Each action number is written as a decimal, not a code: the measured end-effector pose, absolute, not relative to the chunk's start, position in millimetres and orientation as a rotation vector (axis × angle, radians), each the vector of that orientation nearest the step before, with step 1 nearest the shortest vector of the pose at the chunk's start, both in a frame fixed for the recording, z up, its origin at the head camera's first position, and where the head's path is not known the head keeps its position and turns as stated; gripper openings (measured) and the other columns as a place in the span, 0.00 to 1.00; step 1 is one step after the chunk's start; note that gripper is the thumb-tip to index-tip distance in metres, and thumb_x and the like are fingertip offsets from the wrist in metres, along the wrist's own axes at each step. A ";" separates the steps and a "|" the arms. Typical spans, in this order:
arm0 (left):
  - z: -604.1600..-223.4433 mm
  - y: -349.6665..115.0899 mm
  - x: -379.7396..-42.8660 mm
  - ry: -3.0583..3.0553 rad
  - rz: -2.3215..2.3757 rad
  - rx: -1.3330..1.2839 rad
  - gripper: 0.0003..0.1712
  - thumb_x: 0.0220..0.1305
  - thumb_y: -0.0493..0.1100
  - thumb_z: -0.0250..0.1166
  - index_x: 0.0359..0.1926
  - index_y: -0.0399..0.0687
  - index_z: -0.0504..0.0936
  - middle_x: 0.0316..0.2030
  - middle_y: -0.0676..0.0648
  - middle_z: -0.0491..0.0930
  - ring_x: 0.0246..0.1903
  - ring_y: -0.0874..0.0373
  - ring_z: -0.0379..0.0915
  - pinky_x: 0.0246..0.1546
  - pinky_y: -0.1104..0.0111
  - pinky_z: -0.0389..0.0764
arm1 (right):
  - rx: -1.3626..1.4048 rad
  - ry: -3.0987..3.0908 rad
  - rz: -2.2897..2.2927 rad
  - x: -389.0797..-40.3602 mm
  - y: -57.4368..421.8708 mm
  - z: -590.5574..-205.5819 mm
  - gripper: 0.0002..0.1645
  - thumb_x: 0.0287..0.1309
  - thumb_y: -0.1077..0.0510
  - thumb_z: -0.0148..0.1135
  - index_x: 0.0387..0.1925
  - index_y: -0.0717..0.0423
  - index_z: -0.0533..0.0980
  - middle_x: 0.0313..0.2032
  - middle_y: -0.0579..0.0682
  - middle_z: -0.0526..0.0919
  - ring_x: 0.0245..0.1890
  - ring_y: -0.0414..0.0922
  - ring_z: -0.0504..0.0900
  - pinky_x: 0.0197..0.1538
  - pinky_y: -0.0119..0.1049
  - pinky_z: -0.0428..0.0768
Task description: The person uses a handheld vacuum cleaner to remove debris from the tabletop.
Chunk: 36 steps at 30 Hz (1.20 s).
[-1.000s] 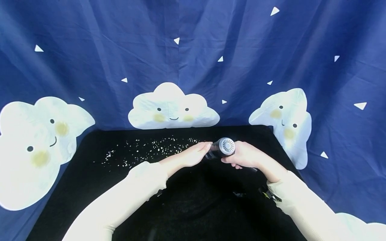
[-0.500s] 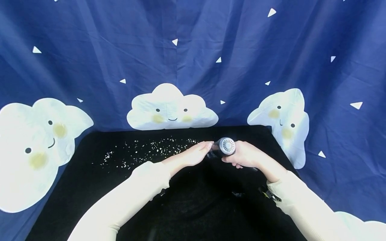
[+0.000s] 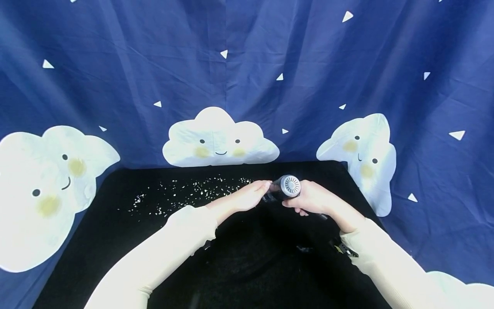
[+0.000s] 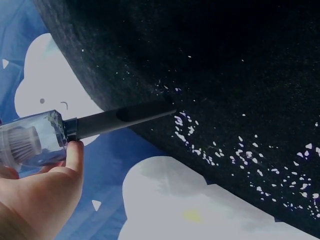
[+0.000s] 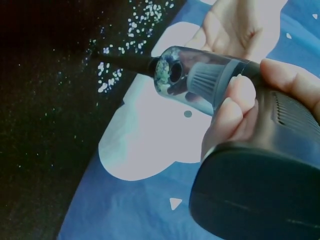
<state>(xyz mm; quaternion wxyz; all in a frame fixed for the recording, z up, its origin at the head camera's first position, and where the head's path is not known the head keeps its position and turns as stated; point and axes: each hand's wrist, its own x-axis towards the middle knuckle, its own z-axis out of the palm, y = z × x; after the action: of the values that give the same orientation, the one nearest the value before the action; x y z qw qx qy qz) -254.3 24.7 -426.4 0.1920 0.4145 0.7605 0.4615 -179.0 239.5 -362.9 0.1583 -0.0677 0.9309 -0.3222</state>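
A handheld vacuum cleaner [image 3: 286,187] is held between the two hands in the head view. It has a clear dust cup [image 5: 187,75] with pleated filter and pale bits inside, and a long black nozzle [image 4: 122,119]. My right hand [image 3: 314,197] grips its body, fingers curled round it behind the cup. My left hand [image 4: 42,192] holds the front end, its thumb by the nozzle's collar and its other fingers partly hidden behind the cup. Scattered white bits [image 3: 189,195] lie on the black table top, and the nozzle tip is right at some of them.
The black table [image 3: 247,270] ends at a blue curtain [image 3: 247,81] printed with white clouds. A small dark shiny item [image 3: 305,249] lies near the table's middle. Beside the right sleeve a black-and-yellow item [image 3: 345,249] shows.
The head view has shifted slightly. Both hands and the vacuum cleaner stay in nearly the same place, and the white bits look much the same.
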 end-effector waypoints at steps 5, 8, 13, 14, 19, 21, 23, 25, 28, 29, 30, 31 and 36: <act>-426.2 22.0 -253.8 2.140 1.292 1.140 0.28 0.83 0.46 0.34 0.60 0.43 0.79 0.55 0.46 0.81 0.58 0.57 0.73 0.65 0.61 0.68 | -0.201 2.657 -0.930 -180.3 238.3 -365.5 0.13 0.52 0.49 0.73 0.27 0.53 0.81 0.16 0.49 0.80 0.15 0.46 0.80 0.25 0.40 0.81; -425.7 20.6 -254.3 2.162 1.280 1.145 0.28 0.83 0.45 0.34 0.60 0.43 0.79 0.55 0.46 0.82 0.58 0.57 0.74 0.65 0.61 0.68 | -0.208 2.659 -0.938 -181.1 237.0 -365.8 0.13 0.52 0.49 0.73 0.27 0.53 0.81 0.16 0.50 0.80 0.15 0.46 0.80 0.25 0.40 0.81; -423.7 17.6 -255.4 2.196 1.264 1.136 0.27 0.83 0.46 0.35 0.58 0.43 0.80 0.53 0.46 0.82 0.57 0.56 0.74 0.64 0.60 0.69 | -0.209 2.663 -0.943 -182.7 233.6 -366.1 0.14 0.52 0.48 0.73 0.26 0.53 0.80 0.16 0.50 0.80 0.15 0.45 0.80 0.25 0.40 0.80; -423.4 17.1 -255.6 2.203 1.259 1.134 0.27 0.83 0.46 0.34 0.58 0.43 0.80 0.53 0.46 0.82 0.57 0.55 0.74 0.64 0.60 0.69 | -0.206 2.663 -0.946 -183.1 233.0 -366.1 0.14 0.52 0.48 0.73 0.26 0.53 0.80 0.16 0.51 0.80 0.15 0.45 0.80 0.25 0.40 0.80; -423.4 14.5 -256.1 2.245 1.219 1.123 0.27 0.83 0.46 0.34 0.61 0.43 0.78 0.58 0.44 0.79 0.62 0.53 0.70 0.67 0.58 0.65 | -0.210 2.663 -0.961 -183.7 230.5 -366.0 0.14 0.52 0.48 0.73 0.26 0.53 0.80 0.16 0.52 0.80 0.15 0.46 0.80 0.24 0.40 0.80; -423.0 13.7 -256.1 2.261 1.206 1.116 0.27 0.83 0.46 0.34 0.62 0.44 0.78 0.59 0.44 0.78 0.64 0.52 0.69 0.68 0.57 0.64 | -0.218 2.664 -0.963 -183.8 229.6 -366.1 0.13 0.53 0.49 0.73 0.26 0.53 0.80 0.16 0.52 0.80 0.15 0.46 0.80 0.24 0.40 0.80; -422.1 12.9 -255.6 2.272 1.193 1.106 0.27 0.83 0.46 0.34 0.63 0.43 0.77 0.61 0.43 0.77 0.65 0.51 0.68 0.69 0.56 0.63 | -0.216 2.663 -0.967 -183.9 228.8 -366.7 0.13 0.53 0.50 0.73 0.26 0.53 0.80 0.16 0.51 0.80 0.15 0.46 0.80 0.24 0.40 0.80; -421.4 12.2 -255.5 2.278 1.186 1.108 0.28 0.83 0.46 0.34 0.64 0.42 0.76 0.62 0.42 0.77 0.66 0.51 0.67 0.69 0.56 0.63 | -0.221 2.665 -0.967 -184.4 228.1 -367.7 0.13 0.54 0.50 0.72 0.26 0.54 0.80 0.16 0.51 0.80 0.15 0.46 0.80 0.24 0.40 0.80; -419.9 11.3 -255.2 2.274 1.188 1.121 0.28 0.83 0.45 0.34 0.63 0.40 0.76 0.62 0.41 0.76 0.65 0.50 0.67 0.69 0.56 0.63 | -0.224 2.665 -0.971 -185.5 228.1 -369.5 0.13 0.53 0.50 0.72 0.25 0.54 0.80 0.16 0.51 0.80 0.15 0.46 0.80 0.25 0.40 0.80; -420.0 11.2 -255.5 2.267 1.195 1.130 0.28 0.83 0.45 0.34 0.63 0.40 0.77 0.61 0.41 0.77 0.65 0.50 0.68 0.69 0.57 0.63 | -0.224 2.667 -0.969 -186.0 228.1 -370.0 0.13 0.53 0.50 0.72 0.25 0.54 0.80 0.16 0.50 0.80 0.15 0.46 0.80 0.25 0.40 0.80; -420.3 10.9 -255.8 2.263 1.203 1.139 0.28 0.83 0.45 0.34 0.62 0.40 0.77 0.60 0.41 0.77 0.64 0.51 0.69 0.69 0.57 0.64 | -0.226 2.668 -0.968 -186.4 228.0 -370.5 0.13 0.53 0.50 0.72 0.25 0.54 0.80 0.16 0.50 0.80 0.15 0.46 0.80 0.25 0.40 0.80; -420.6 10.5 -256.2 2.262 1.205 1.144 0.28 0.83 0.45 0.34 0.62 0.40 0.77 0.60 0.42 0.78 0.64 0.51 0.69 0.68 0.57 0.64 | -0.229 2.669 -0.969 -186.8 228.2 -371.1 0.14 0.53 0.49 0.72 0.25 0.54 0.80 0.16 0.50 0.80 0.15 0.46 0.80 0.25 0.40 0.80; -423.7 8.3 -258.4 2.278 1.209 1.133 0.27 0.83 0.46 0.34 0.61 0.42 0.79 0.58 0.44 0.79 0.63 0.53 0.70 0.68 0.57 0.65 | -0.241 2.667 -0.979 -187.6 226.2 -372.8 0.13 0.53 0.49 0.72 0.25 0.53 0.80 0.16 0.51 0.81 0.15 0.47 0.81 0.25 0.40 0.81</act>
<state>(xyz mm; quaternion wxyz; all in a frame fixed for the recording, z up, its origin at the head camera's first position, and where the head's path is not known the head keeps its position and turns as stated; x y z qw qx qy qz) -258.4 8.3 -423.7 0.1615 0.3969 0.7981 0.4237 -187.6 226.2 -372.8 0.1446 -0.0837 0.9256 -0.3397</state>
